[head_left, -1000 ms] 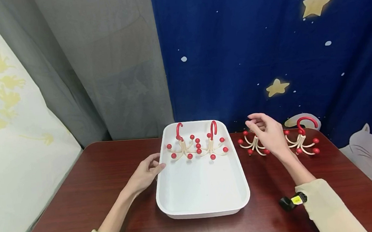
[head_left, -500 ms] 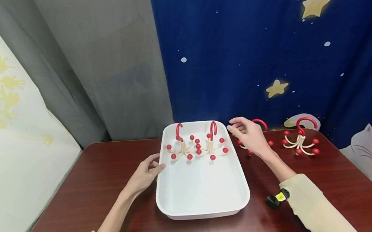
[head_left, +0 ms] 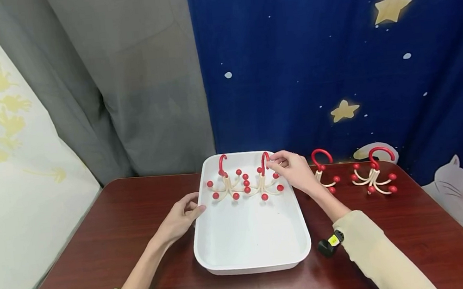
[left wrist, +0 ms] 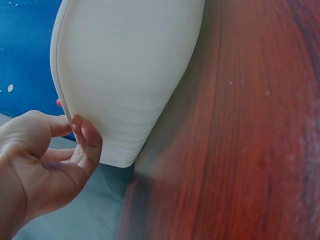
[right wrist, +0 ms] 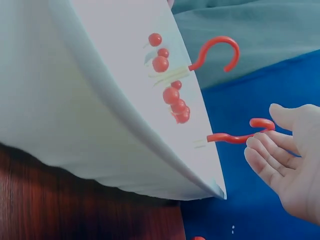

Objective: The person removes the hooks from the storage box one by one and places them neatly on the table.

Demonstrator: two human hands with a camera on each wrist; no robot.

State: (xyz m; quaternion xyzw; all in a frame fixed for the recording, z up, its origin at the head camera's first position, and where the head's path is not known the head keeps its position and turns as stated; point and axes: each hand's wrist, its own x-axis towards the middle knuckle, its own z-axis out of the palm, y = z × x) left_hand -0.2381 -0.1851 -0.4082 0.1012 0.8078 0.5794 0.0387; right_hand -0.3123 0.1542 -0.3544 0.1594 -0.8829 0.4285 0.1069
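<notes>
My left hand pinches the left rim of a white plastic tray; the left wrist view shows its thumb and fingers on the tray's edge. Inside the tray stand two multi-arm hook hangers with cream arms, red ball tips and red top hooks: a left hanger and a right hanger. My right hand is over the tray's right rim at the right hanger's red hook. In the right wrist view the hook's curved end lies between thumb and fingers, which do not visibly close on it.
On the dark red table, right of the tray, stand two more such hangers: a partly hidden hanger behind my right wrist and a farther hanger. Grey and blue star-patterned curtains hang behind the table.
My right hand has moved left, from above the nearer table hanger to the right hanger's hook in the tray. My left hand and the tray have stayed in place.
</notes>
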